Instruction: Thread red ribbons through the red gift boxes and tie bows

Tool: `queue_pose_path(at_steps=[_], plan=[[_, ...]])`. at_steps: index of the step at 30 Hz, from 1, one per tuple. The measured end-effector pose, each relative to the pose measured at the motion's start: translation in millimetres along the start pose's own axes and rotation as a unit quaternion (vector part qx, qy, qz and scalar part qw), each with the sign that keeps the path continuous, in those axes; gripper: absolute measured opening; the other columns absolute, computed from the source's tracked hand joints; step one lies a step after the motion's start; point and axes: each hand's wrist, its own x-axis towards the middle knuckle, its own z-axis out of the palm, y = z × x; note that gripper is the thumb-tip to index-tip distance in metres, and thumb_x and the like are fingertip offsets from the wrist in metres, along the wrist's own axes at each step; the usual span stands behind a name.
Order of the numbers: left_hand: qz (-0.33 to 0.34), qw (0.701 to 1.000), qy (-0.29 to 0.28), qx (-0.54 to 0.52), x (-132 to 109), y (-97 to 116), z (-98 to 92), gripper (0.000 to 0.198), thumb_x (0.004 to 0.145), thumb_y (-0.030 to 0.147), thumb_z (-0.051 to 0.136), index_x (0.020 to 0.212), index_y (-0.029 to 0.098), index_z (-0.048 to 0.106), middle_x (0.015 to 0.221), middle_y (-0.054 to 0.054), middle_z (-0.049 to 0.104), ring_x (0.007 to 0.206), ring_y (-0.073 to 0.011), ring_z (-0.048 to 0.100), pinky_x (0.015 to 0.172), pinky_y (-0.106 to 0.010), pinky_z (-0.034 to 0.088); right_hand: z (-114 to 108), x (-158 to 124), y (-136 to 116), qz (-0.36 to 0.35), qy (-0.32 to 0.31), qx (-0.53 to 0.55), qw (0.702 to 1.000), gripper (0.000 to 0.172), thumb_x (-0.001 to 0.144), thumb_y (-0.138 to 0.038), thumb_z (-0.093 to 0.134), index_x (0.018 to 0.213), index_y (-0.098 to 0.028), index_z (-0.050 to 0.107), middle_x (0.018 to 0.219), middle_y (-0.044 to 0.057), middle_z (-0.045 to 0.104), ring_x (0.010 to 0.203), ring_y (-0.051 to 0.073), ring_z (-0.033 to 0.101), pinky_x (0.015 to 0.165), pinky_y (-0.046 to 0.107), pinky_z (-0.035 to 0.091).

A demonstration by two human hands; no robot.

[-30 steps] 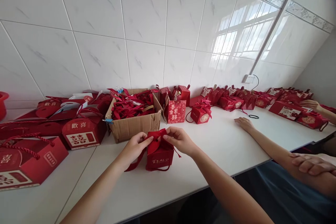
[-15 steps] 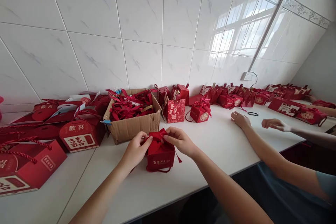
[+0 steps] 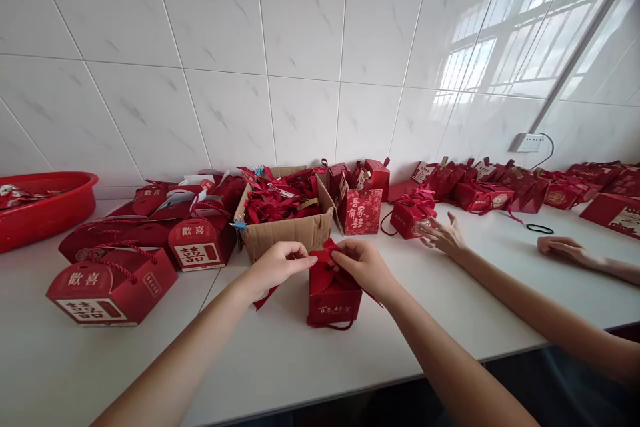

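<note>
A small red gift box (image 3: 334, 303) with pale lettering stands upright on the white table in front of me. A red ribbon (image 3: 327, 255) is gathered over its top. My left hand (image 3: 281, 269) pinches the ribbon at the box's upper left, and a ribbon tail hangs below that hand. On the upper right, my right hand (image 3: 367, 268) has its fingers closed on the ribbon, close against the lid. The exact fold between the fingertips is partly hidden. A dark red cord handle (image 3: 340, 327) droops across the box's lower front.
Behind the box sits a cardboard carton (image 3: 285, 233) of red ribbons. Larger red boxes (image 3: 113, 287) and a red basin (image 3: 75, 197) are at left. A co-worker's hand (image 3: 445, 235) touches a bow-topped box (image 3: 407, 217); another person's hand (image 3: 565, 250) rests farther right.
The view has swung left, bringing the red basin in. My left hand has drawn slightly away from the lid's left side. A co-worker's hand has reached the bow-topped box.
</note>
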Motion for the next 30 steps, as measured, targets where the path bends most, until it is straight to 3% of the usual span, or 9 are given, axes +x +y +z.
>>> queue_pose_path(at_steps=[6,10,12,17,22,30], plan=[[0.054,0.997,-0.003,0.053,-5.5,17.7,1.9,0.028,0.074,0.042,0.062,0.068,0.018,0.050,0.063,0.005,0.042,0.060,-0.0113,0.037,0.054,-0.023,0.027,6.0,4.3,6.6,-0.028,0.058,-0.075,0.995,0.016,0.077,-0.026,0.054,0.072,-0.015,0.065,0.064,0.002,0.065,0.060,0.014,0.057,0.058,0.025,0.042],[0.134,0.977,0.094,0.139,-5.7,22.4,6.7,0.021,0.074,0.033,0.060,0.067,0.019,0.047,0.061,0.006,0.043,0.058,-0.0114,0.039,0.056,-0.023,0.032,9.4,6.8,13.1,-0.046,0.092,-0.136,0.985,0.016,0.074,-0.024,0.055,0.076,-0.017,0.069,0.070,0.004,0.068,0.062,0.016,0.059,0.058,0.026,0.043],[0.172,0.965,0.116,0.161,-7.2,23.6,9.1,0.015,0.075,0.029,0.058,0.068,0.019,0.049,0.061,0.005,0.049,0.060,-0.0125,0.045,0.058,-0.024,0.036,9.8,7.4,14.7,-0.049,0.094,-0.138,0.985,0.016,0.074,-0.023,0.055,0.075,-0.017,0.070,0.070,0.004,0.069,0.063,0.017,0.060,0.058,0.027,0.044],[0.231,0.954,0.090,0.168,-12.3,24.6,14.0,0.009,0.079,0.025,0.055,0.074,0.021,0.061,0.073,0.000,0.066,0.064,-0.0156,0.058,0.060,-0.024,0.043,9.5,7.5,12.7,-0.053,0.094,-0.144,0.984,0.016,0.073,-0.020,0.055,0.075,-0.019,0.070,0.072,0.004,0.070,0.065,0.018,0.060,0.061,0.029,0.045],[0.241,0.949,0.091,0.184,-11.5,21.7,15.1,0.009,0.079,0.022,0.054,0.076,0.021,0.062,0.070,0.001,0.066,0.057,-0.0135,0.056,0.056,-0.022,0.042,9.4,6.4,10.4,-0.051,0.097,-0.145,0.983,0.016,0.073,-0.019,0.054,0.076,-0.018,0.070,0.074,0.004,0.070,0.065,0.018,0.060,0.062,0.029,0.045],[0.267,0.940,0.068,0.200,-8.2,17.3,12.5,0.011,0.081,0.017,0.050,0.079,0.021,0.061,0.081,0.000,0.067,0.072,-0.0155,0.060,0.064,-0.023,0.044,9.4,6.9,12.2,-0.052,0.090,-0.150,0.983,0.017,0.072,-0.017,0.054,0.075,-0.018,0.071,0.070,0.004,0.069,0.063,0.017,0.061,0.058,0.028,0.045]])
